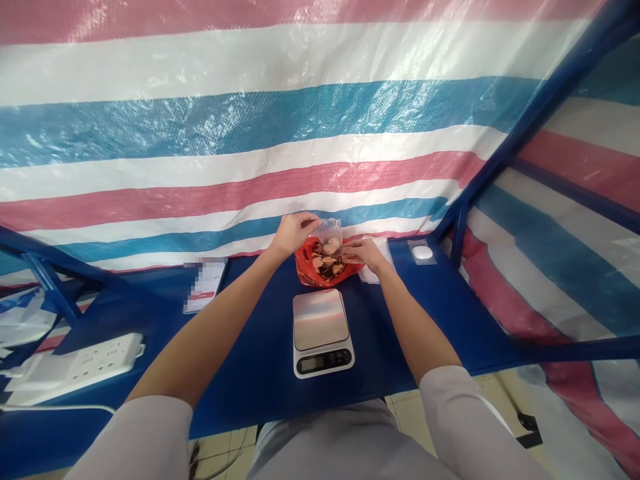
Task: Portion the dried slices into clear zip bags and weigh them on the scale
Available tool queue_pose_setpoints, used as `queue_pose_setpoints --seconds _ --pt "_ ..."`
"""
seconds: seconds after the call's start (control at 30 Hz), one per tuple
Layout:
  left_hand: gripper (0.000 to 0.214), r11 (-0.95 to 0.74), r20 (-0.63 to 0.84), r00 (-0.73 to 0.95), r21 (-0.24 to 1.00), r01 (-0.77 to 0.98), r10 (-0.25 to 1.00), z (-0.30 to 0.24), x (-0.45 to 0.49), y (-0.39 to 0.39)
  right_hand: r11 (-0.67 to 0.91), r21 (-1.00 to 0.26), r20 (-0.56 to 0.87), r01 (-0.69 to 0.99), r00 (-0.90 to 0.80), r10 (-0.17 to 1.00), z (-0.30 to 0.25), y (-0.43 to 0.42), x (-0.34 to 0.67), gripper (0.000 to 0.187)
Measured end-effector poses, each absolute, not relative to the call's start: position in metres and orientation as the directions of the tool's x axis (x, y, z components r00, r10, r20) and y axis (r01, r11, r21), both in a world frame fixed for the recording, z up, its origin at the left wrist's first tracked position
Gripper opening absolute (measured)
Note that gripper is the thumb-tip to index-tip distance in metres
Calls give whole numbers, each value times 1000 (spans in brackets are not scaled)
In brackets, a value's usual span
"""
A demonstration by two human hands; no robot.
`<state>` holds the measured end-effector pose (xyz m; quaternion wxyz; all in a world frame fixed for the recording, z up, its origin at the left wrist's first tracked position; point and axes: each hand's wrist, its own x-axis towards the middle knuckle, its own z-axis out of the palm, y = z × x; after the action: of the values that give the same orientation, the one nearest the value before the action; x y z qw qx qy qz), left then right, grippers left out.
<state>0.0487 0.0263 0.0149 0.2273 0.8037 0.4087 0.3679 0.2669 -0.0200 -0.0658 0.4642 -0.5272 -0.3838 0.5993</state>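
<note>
grey sleeves (137,430) flank the scale (320,320) on the desk (265,347); beyond it a clear bag (331,229) sits over brown slices (327,267) in a red bag (306,267). its upper edge lies just right of the left hand (296,233), whose fingers pinch it; the right hand (365,253) bends close at its lower right, grip unclear.

Bag (304,270): red
Pieces (327,267): tan, brown
Scale (321,327): white (panel (325,361) black)
Counter (250,367): dark blue
Sheeting (250,127): striped red, white, blue

Bright, diffuse light; I note white glare on the striped sheeting (280,127) before me, wide-angle stretch toward edges.
</note>
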Motion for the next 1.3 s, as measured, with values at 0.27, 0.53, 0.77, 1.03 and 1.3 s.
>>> queue_pose_setpoints --seconds 0.27,0.53,0.77,1.03,1.3 --pt "27 -580 428 394 650 491 813 12 50 28 -255 -965 -259 -59 71 963 -65 -18 267 6" --pt "32 -579 412 421 689 436 808 11 51 28 -252 -939 -261 -235 8 965 -69 -20 268 14" --pt "33 -541 397 377 702 463 837 6 45 35 -284 -918 -308 -277 47 950 -73 -19 268 4" --pt "33 -537 389 390 732 418 834 11 50 33 -217 -952 -242 -218 96 965 -68 -20 267 13" --pt "33 -540 382 401 718 439 833 8 51 30 -227 -973 -222 32 111 969 -72 -17 276 5"
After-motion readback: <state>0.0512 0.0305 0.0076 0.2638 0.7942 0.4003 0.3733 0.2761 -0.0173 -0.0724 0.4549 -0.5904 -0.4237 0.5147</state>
